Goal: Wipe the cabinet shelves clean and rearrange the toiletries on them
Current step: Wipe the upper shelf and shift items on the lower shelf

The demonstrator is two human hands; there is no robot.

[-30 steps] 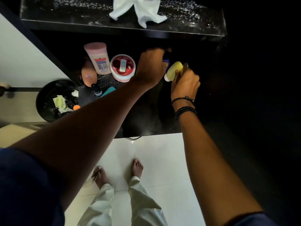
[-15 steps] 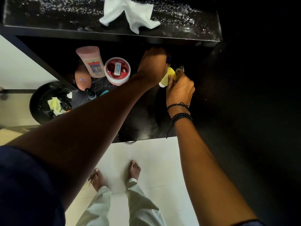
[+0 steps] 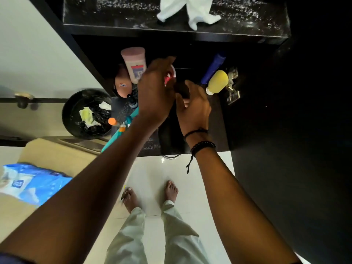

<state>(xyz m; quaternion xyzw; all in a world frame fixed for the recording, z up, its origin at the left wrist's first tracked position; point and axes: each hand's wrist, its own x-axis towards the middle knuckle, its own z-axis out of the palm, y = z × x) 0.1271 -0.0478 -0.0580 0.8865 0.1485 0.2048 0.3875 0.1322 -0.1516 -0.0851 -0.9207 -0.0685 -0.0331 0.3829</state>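
The lower cabinet shelf (image 3: 219,119) holds the toiletries. My left hand (image 3: 154,92) is blurred, its fingers bent over the red jar (image 3: 170,76), which it mostly hides. Beside it, my right hand (image 3: 192,107) closes its thumb and fingers on a dark object (image 3: 182,88) that I cannot make out. A yellow bottle (image 3: 218,80) lies free at the right next to a blue tube (image 3: 213,67) and metal clips (image 3: 232,86). To the left are a pink bottle (image 3: 134,63), an orange-brown bottle (image 3: 122,84) and a teal tube (image 3: 122,130). A white cloth (image 3: 188,12) lies on the upper shelf (image 3: 114,16).
A black bin (image 3: 87,113) with scraps of rubbish stands left of the cabinet. A blue packet (image 3: 32,185) lies on a beige surface at the lower left. My bare feet stand on white floor tiles (image 3: 150,172) in front of the shelf.
My right hand has let go of the yellow bottle, which now lies at the right of the shelf. Both hands have moved left and nearer, meeting over the dark object.
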